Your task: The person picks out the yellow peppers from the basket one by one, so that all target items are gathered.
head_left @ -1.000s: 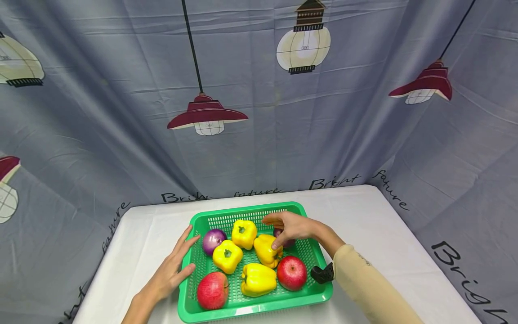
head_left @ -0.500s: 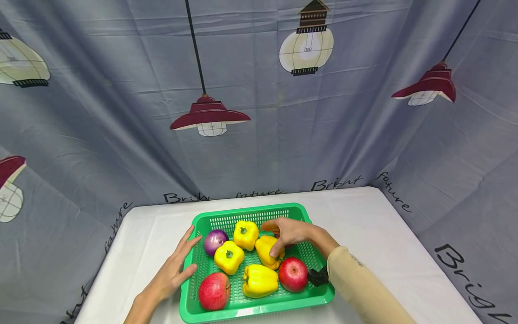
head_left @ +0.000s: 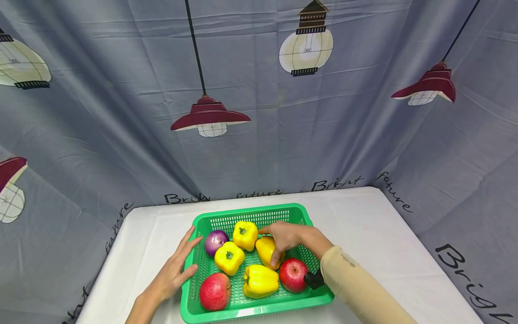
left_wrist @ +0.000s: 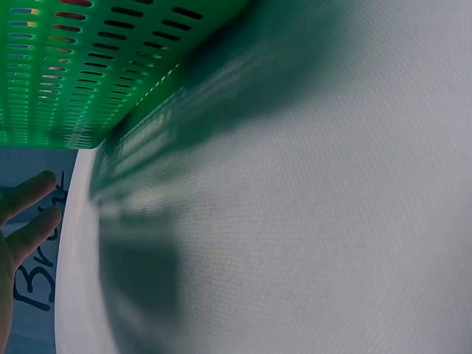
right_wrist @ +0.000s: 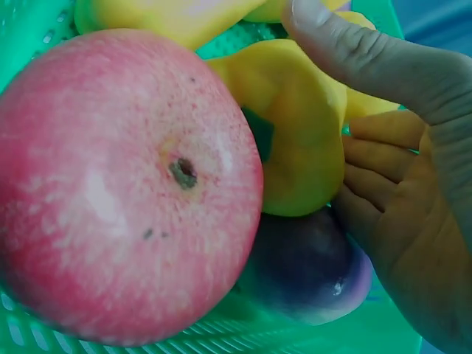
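Observation:
My right hand [head_left: 285, 238] reaches into a green basket [head_left: 243, 313] and curls round a yellow bell pepper [head_left: 265, 251], thumb on the near side, fingers at the far side. In the right wrist view, the thumb lies over this pepper [right_wrist: 302, 147], and a dark purple, onion-like ball [right_wrist: 310, 265] sits below it by the palm. A large red apple [right_wrist: 125, 184] fills that view's left side. My left hand [head_left: 170, 272] is beside the basket's left rim with fingers spread, holding nothing; whether the fingertips touch the rim is unclear.
Also in the basket are another red apple [head_left: 215, 291], a purple onion [head_left: 216, 242] and three more yellow peppers, one near the front [head_left: 261, 281]. A white-covered table [head_left: 356, 225] extends around it. A grey curtain [head_left: 259, 157] hangs behind.
My right hand has lowered over the yellow bell pepper, its fingers closing in, and now covers the purple ball beside it in the head view. The left hand stays put.

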The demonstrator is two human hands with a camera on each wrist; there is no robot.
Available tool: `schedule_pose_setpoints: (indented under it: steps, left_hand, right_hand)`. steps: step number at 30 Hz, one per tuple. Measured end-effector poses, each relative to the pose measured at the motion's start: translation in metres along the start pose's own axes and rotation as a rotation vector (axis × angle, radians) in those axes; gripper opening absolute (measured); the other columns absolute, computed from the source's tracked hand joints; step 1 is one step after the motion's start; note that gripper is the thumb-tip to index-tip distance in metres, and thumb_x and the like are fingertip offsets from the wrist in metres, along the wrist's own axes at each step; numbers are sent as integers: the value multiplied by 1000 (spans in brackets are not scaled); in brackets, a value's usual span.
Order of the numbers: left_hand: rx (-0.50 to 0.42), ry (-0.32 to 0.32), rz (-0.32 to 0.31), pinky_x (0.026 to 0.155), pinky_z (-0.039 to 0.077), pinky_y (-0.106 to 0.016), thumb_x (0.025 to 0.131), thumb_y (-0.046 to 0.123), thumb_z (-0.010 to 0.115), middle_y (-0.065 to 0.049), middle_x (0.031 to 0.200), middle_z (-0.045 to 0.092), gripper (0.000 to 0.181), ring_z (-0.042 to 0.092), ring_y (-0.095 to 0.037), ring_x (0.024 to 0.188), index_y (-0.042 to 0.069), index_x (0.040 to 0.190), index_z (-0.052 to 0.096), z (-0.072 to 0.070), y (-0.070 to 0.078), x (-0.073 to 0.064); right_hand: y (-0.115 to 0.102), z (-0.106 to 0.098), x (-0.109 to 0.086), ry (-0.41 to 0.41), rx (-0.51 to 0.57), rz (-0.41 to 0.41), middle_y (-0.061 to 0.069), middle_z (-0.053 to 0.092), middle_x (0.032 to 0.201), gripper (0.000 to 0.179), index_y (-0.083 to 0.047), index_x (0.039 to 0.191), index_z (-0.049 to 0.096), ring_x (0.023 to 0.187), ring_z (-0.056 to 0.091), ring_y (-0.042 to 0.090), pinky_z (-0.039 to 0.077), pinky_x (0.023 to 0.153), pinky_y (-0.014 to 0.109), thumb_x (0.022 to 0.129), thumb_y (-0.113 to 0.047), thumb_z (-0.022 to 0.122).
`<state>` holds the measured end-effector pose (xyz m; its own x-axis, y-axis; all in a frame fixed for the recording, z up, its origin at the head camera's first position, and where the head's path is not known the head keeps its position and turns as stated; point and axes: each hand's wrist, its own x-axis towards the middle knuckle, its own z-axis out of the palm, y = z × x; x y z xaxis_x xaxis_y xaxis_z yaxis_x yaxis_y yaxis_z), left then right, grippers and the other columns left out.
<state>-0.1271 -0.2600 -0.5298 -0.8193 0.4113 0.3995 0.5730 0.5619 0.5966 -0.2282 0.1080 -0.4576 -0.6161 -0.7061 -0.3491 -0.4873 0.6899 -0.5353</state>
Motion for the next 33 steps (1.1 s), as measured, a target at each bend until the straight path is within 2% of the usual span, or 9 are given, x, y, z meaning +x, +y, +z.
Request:
schedule_pose_setpoints:
  steps: [8,14,21,26,29,33]
  left_hand:
    - [6,-3,-9,93,39,-74,89,15,62,-13,167,14,69,33,-43,143,9,154,40,0,-1,-2]
    - [-4,-1,-15,94,38,-75,89,14,61,-13,167,14,69,32,-45,143,9,154,40,0,0,-2]
    - [1,0,-5,94,39,-74,89,14,61,-14,167,14,69,32,-45,143,9,154,40,0,2,0]
    - [-1,3,-3,94,38,-75,89,15,61,-14,167,14,69,32,-46,143,10,155,39,1,1,0]
    - [-3,6,1,93,38,-74,89,15,61,-14,167,14,69,32,-46,142,9,154,40,1,1,-1]
    - [-2,7,3,94,38,-74,89,15,62,-15,167,14,69,32,-45,143,8,154,40,1,0,-1]
  right_hand:
    - [-4,3,1,-8,-31,28,3,56,144,101,-7,148,51,119,54,12,45,103,35,63,-37,97]
    - [-6,6,2,-15,-27,24,4,56,143,103,-8,149,49,118,52,12,44,104,36,63,-36,98]
    - [-8,8,2,-10,-77,27,1,58,140,102,-8,147,51,119,53,12,44,105,37,62,-37,98]
    - [-1,7,0,8,-78,9,-7,63,126,90,-8,142,58,100,54,8,49,91,28,65,-35,96]
    - [5,8,-2,32,-57,-42,-9,64,118,86,-6,141,59,89,54,6,50,80,23,67,-33,94]
    - [7,8,-4,55,-61,-72,-9,65,119,82,-7,140,60,87,53,6,50,76,22,69,-34,92]
